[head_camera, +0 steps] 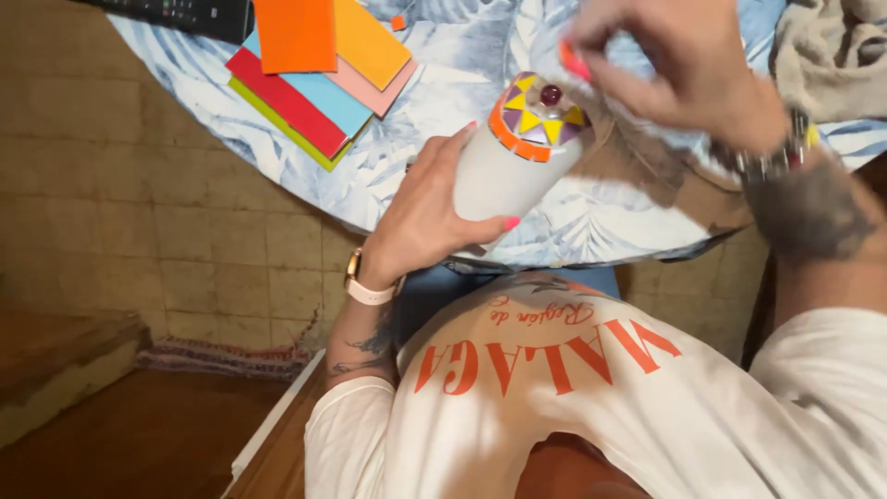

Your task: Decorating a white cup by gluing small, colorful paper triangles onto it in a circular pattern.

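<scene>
the left hand wraps around a white jar with a mosaic-tiled top, tilted over the bench edge. just above, the blurred right hand pinches a small orange piece. farther off lie coloured sheets.

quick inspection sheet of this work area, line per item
surface: round table with a blue leaf-print cloth
job's things: white vessel with orange, yellow and purple mosaic tiles around its top, tilted; small orange piece
clutter: stack of coloured sheets; dark remote; grey cloth
hands: left hand grips the vessel; right hand pinches the orange piece above it
cables: nothing seen
surroundings: tiled floor, striped rug
</scene>
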